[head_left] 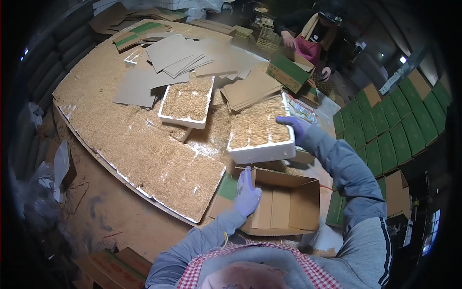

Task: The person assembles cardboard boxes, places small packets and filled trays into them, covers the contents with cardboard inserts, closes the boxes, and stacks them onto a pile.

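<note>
My gloved right hand [293, 126] grips the rear right side of a white foam box [260, 152] topped with pale brown granular material, held above an open cardboard carton [286, 202]. The box is slightly blurred. My gloved left hand [247, 192] holds the carton’s left edge, its fingers pointing away from me beside a green-and-brown flap [224, 192]. The carton's visible inside shows bare cardboard. Left of the raised box, another filled foam box [185, 98] rests on a stack over the material-covered worktop.
The wide worktop [120, 130] carries granular material and loose grey sheets [175, 55]. Brown sheets [248, 89] lie behind the raised box. A co-worker [313, 43] handles a green carton [288, 70] at the back. Green cartons [394, 115] are stacked at right; cardboard [110, 265] lies lower left.
</note>
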Tool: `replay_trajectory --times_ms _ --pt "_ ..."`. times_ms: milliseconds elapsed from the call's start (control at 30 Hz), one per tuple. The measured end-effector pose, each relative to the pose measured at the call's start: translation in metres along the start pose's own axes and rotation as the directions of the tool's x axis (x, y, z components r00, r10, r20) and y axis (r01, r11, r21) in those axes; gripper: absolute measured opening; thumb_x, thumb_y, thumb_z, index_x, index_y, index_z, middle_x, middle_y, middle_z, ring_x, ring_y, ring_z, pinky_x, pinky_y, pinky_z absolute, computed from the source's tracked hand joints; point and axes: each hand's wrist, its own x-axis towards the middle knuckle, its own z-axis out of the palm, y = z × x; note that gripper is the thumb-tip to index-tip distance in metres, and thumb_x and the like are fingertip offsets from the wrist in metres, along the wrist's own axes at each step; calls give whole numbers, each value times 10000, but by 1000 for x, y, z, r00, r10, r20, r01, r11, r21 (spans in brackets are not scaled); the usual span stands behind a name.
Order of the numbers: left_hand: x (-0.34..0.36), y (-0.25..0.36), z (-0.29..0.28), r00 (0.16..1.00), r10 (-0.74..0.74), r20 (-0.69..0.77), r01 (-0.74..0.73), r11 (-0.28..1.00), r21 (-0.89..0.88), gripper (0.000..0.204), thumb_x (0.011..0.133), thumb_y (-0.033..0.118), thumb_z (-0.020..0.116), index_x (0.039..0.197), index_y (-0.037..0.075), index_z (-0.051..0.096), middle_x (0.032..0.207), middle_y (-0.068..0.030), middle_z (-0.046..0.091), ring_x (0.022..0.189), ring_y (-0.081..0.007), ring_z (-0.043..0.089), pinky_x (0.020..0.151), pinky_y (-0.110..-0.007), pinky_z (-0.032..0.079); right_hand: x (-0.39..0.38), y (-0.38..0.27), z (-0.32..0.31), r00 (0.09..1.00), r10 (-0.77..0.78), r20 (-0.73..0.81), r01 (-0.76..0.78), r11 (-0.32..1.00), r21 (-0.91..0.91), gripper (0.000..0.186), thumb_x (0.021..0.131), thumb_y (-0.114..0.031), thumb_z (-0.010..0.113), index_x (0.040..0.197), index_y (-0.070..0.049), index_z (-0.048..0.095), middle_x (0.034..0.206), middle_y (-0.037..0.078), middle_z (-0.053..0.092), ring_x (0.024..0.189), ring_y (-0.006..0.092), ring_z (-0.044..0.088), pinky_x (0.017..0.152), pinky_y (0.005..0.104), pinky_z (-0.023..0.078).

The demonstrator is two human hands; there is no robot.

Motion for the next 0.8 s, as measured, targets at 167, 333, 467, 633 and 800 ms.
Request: replay_trajectory --times_ms 167,333,467,633,800 --pt "4 -29 1 1000 3 -11 -3 1000 -25 740 805 201 554 1420 -32 215 1391 -338 278 1325 -450 254 1115 -425 220 -99 -145 -74 746 640 184 -383 185 905 591 887 -295 563 1373 -11 385 1256 106 544 1120 153 544 983 283 403" --pt "20 -30 -25 984 127 122 -114 988 -104 521 922 129 501 1403 61 315 1361 -350 329 1250 -488 364 1052 -423 337 -156 -159 -88 810 553 196 -458 386 801 719 811 -292 643 1399 5 356 1352 114 466 1218 202 463 1049 315 326" --pt "27 -58 -23 898 428 100 -439 869 226 464 938 58 438 1390 89 338 1346 -320 371 1186 -476 432 996 -432 403 -134 -157 -82 760 298 578 -625 580 523 837 801 -398 697 1429 -12 301 1456 138 351 1343 227 303 1108 322 216" --pt "5 -4 -20 1000 18 1 -18 987 -161 497 966 247 481 1388 16 356 1403 -250 364 1243 -349 433 1041 -367 350 -109 -111 -5 745 141 652 -466 810 357 835 835 -522 607 1444 -55 279 1487 161 296 1375 278 262 1120 356 198" --pt "3 2 -29 992 -127 20 126 922 -365 592 959 293 503 1390 -66 313 1422 -184 367 1317 -239 340 1087 -309 270 -126 -54 95 926 64 371 -184 937 298 641 902 -459 523 1419 -126 342 1378 147 427 1200 330 469 1002 379 371"
